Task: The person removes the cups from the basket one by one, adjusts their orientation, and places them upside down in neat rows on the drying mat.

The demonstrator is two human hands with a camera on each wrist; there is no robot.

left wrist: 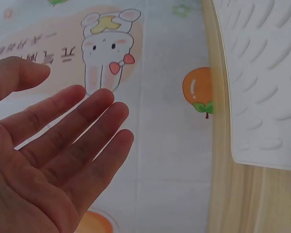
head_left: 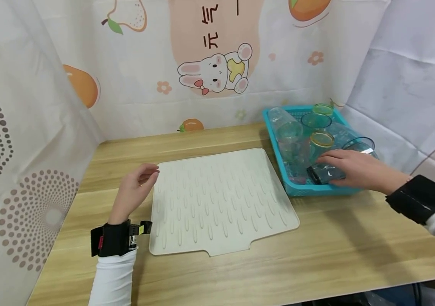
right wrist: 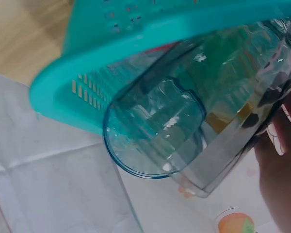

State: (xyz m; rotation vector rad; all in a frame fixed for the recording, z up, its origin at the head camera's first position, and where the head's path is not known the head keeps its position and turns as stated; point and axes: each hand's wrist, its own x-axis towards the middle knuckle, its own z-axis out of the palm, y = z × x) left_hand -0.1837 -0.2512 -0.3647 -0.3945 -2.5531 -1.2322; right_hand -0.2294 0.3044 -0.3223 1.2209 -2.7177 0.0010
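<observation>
Clear glass tumbler with a dark end (head_left: 329,172): at the near side of the turquoise slotted plastic basket (head_left: 307,191), lying under and between the fingers and thumb of the right hand (head_left: 364,171).
Right hand: curled around the tumbler, coming in from the right; how firmly it grips cannot be told.
Tumbler's long axis: roughly sideways in the head view, the dark end pointing away from the palm, toward the off-white rectangular mat with raised oval ridges (head_left: 211,199); in the right wrist view it runs on a slant.
Nearer hand: the right, directly on the tumbler; the left hand (head_left: 131,193) is well apart, across the mat at its far left corner.
Left hand: holding nothing, fingers loosely extended and slightly spread in its wrist view; whether a fingertip touches the mat is unclear.
Neighbours in the basket: a blue-rimmed clear glass (right wrist: 150,141) close to the tumbler, and a yellow-rimmed clear glass (head_left: 321,142) just beyond the fingers.
Hard to make out: the tumbler's palm end, covered by the hand in the head view; whether its underside rests on anything; the overlapping transparent outlines behind; most of the right fingers, cut off at the wrist picture's edge.
</observation>
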